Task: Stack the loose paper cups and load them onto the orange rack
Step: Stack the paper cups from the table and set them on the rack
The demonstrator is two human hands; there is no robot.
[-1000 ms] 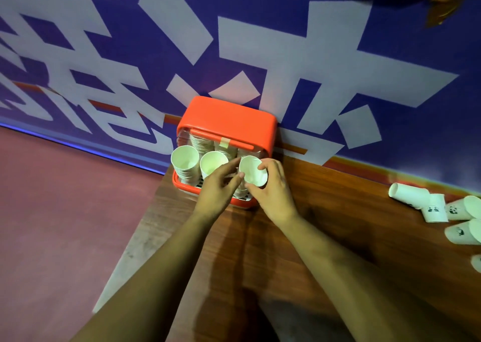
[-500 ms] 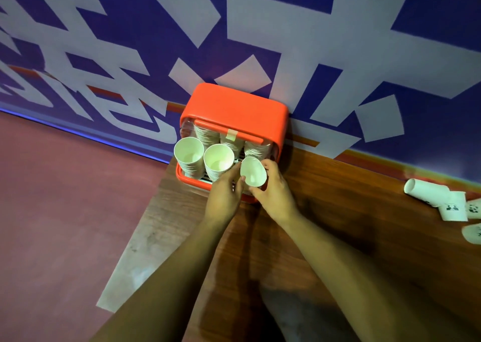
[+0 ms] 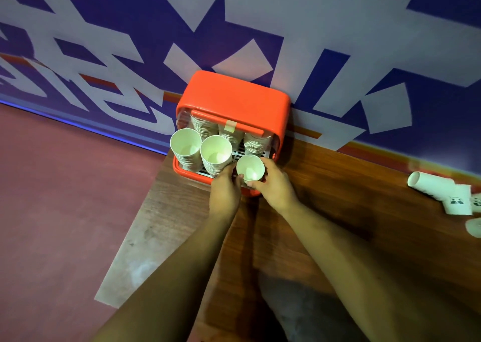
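Both hands close on one stack of cups (image 3: 250, 169) at the front right corner of the orange rack (image 3: 234, 99): the left hand (image 3: 226, 188) pinches its near-left side, the right hand (image 3: 276, 182) wraps its right side. Just left of this grip stand two more stacks (image 3: 201, 150). Loose cups (image 3: 440, 193) lie on the table (image 3: 338, 198), well off to the right.

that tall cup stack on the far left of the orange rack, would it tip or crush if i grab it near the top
Probably top-heavy: the far-left cup stack rises well above the low front edge of the orange rack, so a push near the rim would likely tip it. It looks like thin paper, so the open top cup may buckle under a hard squeeze. Likely light; gripping lower on the nested cups seems safer.
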